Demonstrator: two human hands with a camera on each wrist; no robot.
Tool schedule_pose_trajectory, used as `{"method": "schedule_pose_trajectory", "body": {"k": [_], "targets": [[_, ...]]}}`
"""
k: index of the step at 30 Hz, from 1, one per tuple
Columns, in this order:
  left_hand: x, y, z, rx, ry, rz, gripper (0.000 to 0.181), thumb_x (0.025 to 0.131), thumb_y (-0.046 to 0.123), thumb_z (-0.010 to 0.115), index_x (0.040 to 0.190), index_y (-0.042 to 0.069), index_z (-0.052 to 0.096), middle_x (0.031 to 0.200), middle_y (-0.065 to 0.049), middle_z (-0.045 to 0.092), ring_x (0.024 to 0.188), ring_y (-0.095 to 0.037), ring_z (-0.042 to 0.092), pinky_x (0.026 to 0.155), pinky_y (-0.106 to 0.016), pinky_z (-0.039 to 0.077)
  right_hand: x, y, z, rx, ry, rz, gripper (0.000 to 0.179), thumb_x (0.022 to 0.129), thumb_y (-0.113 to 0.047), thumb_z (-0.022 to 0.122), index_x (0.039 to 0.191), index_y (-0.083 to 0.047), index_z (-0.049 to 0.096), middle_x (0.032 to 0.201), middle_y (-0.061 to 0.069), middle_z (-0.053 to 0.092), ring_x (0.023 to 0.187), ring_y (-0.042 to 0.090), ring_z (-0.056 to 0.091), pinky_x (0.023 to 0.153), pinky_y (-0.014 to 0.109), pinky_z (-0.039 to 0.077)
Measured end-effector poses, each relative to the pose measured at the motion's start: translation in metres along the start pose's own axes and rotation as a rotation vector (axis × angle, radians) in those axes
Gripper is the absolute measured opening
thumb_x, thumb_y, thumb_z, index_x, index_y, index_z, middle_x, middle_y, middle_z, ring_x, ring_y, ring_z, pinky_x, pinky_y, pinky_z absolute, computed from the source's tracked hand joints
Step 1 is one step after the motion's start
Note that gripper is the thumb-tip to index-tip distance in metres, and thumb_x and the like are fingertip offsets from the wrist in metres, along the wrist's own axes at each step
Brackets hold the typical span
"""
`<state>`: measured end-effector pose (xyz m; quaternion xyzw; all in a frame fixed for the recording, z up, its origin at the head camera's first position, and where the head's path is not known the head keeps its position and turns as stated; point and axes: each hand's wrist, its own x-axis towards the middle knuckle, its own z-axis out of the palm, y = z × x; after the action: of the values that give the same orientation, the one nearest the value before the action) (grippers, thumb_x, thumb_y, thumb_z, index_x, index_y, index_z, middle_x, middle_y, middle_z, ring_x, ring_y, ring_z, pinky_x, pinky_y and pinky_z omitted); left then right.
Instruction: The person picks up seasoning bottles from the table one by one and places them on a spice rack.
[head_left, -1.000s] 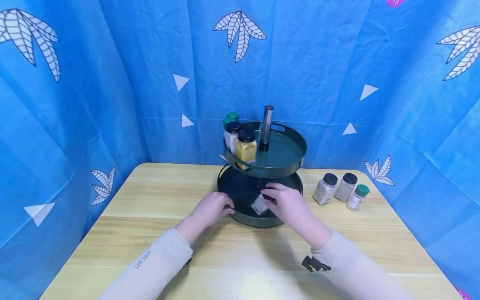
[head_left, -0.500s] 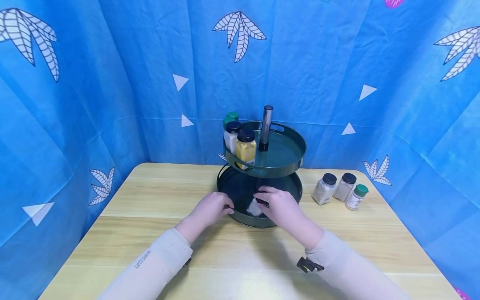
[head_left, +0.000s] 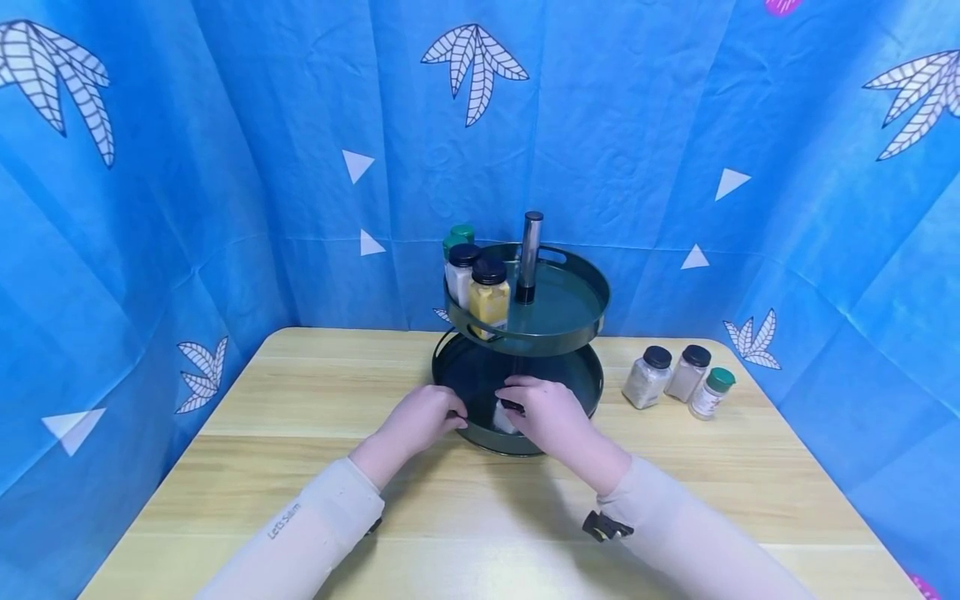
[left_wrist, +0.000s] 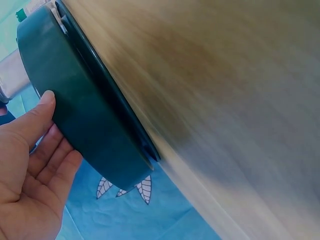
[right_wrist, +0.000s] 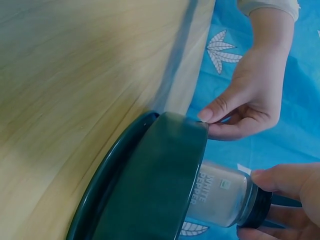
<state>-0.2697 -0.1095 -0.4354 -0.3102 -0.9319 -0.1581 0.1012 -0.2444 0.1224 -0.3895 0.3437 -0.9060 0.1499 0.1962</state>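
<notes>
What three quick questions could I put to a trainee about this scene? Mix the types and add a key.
1. True or false: the person's left hand pinches the rim of the glossy dark green round lower tray.
2. What words are printed on the clear black-capped jar in the right hand?
3. In the head view, what colour is the cap of the small clear jar farthest right on the pale wooden table: A yellow, B green, C black?

Key: 1 true; 2 WHITE PEPPER; 3 B.

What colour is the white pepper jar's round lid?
Black round lid, clearest in the right wrist view.
</notes>
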Motion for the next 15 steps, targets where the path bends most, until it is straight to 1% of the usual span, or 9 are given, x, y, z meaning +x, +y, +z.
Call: {"method": "schedule_pose_trajectory", "body": {"k": [5,11,15], "targets": [[-0.0001,0.0004,0.0003,0.002,0.006,0.004,0.006,0.086,0.018,0.08,0.089,0.013,0.078,0.091,0.001,0.074,0.088,-0.017,0.069,0.083,-0.033,0.057,0.002,0.0004,0.0027,0.0,-0.009,0.01,0.023,0.085,-0.014,0.08,0.107,-0.011,0.078,0.114,0.01,0.073,0.099,0.024,0.072,0.084,0.039,0.059],[0.0007,0.0009,0.0005,-0.003,0.013,0.006,0.006,0.086,0.018,0.08,0.089,0.013,0.078,0.091,0.001,0.074,0.088,-0.017,0.069,0.083,-0.033,0.057,0.0036,0.0002,0.0026,0.011,-0.029,0.044,0.024,0.086,-0.015,0.08,0.109,-0.01,0.078,0.117,0.009,0.072,0.101,0.024,0.072,0.086,0.039,0.059],[0.0006,0.0009,0.0008,0.002,0.009,0.001,0.006,0.086,0.018,0.08,0.089,0.013,0.078,0.091,0.001,0.074,0.088,-0.017,0.069,0.083,-0.033,0.057,0.0041,-0.0001,0.0014,0.015,-0.047,0.045,0.024,0.087,-0.016,0.079,0.11,-0.009,0.077,0.118,0.009,0.072,0.103,0.025,0.071,0.086,0.04,0.059]]}}
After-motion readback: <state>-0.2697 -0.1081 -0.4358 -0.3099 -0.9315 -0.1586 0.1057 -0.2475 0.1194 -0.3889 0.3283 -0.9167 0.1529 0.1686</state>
